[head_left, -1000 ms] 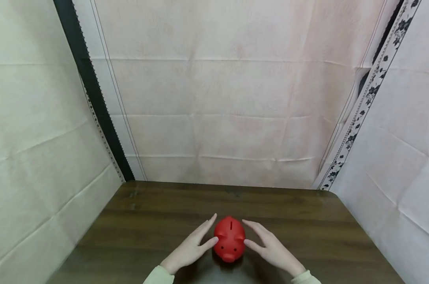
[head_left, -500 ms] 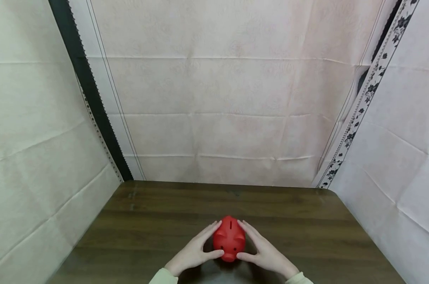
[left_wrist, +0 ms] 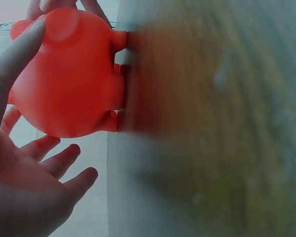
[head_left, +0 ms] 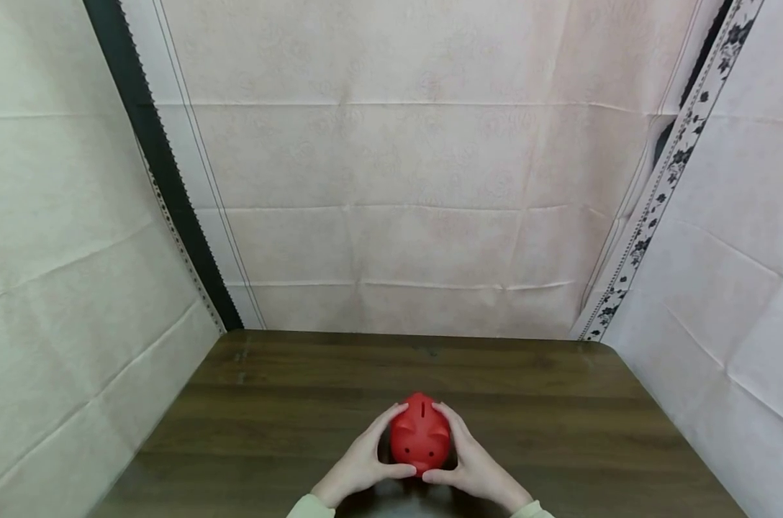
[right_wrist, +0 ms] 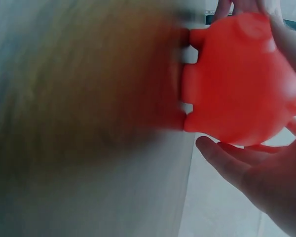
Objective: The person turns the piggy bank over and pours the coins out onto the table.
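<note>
A red piggy bank (head_left: pixel 420 435) stands near the front of the dark wooden table (head_left: pixel 288 403), its snout toward me and the coin slot on top. My left hand (head_left: pixel 365 460) holds it from the left, thumb by the snout and fingertips at the rear. From the right, my right hand (head_left: pixel 469 464) holds it the same way, its thumb near the left one. In the left wrist view the piggy bank (left_wrist: pixel 69 74) shows its round side and stubby feet, with the left thumb (left_wrist: pixel 22 49) against the front. The right wrist view shows the piggy bank (right_wrist: pixel 241 84) with the right fingers (right_wrist: pixel 227 160) at its rear.
A pale creased cloth (head_left: pixel 391 180) hangs behind the table, with more cloth at the left (head_left: pixel 74 252) and right (head_left: pixel 722 288). A dark strip runs down the left corner and a floral border down the right one. The tabletop spreads around the piggy bank.
Both hands have closed in from the sides. Their thumbs moved to the front of the piggy bank and their fingers to its rear. The piggy bank stays almost in place.
</note>
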Tool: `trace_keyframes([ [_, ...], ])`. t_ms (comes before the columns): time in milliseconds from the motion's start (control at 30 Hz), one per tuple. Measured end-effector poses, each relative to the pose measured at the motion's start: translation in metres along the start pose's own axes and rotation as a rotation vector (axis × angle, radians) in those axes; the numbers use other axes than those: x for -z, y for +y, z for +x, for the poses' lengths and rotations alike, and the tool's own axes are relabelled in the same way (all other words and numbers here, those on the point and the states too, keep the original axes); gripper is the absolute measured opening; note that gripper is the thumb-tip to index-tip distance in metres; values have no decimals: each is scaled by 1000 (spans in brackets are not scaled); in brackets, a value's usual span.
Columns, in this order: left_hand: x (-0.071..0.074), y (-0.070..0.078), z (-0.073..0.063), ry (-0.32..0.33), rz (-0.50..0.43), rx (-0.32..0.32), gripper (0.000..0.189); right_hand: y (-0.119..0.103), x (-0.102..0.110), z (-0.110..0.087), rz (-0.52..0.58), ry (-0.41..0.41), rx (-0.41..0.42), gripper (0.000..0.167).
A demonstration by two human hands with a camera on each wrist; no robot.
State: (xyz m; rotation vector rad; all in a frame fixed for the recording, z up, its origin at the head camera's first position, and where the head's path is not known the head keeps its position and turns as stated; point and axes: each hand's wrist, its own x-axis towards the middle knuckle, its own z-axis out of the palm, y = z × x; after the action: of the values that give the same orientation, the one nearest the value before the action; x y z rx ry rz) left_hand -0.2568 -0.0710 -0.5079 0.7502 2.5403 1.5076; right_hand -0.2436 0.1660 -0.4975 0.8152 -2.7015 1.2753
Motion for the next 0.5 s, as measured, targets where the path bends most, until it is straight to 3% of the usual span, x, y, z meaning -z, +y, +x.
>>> trace_keyframes([
  [300, 3, 2, 0, -20, 2, 6, 90, 1, -4, -1, 8, 19, 23, 105],
  [500, 6, 2, 1, -20, 12, -19, 89, 1, -7, -1, -32, 79, 46, 101],
])
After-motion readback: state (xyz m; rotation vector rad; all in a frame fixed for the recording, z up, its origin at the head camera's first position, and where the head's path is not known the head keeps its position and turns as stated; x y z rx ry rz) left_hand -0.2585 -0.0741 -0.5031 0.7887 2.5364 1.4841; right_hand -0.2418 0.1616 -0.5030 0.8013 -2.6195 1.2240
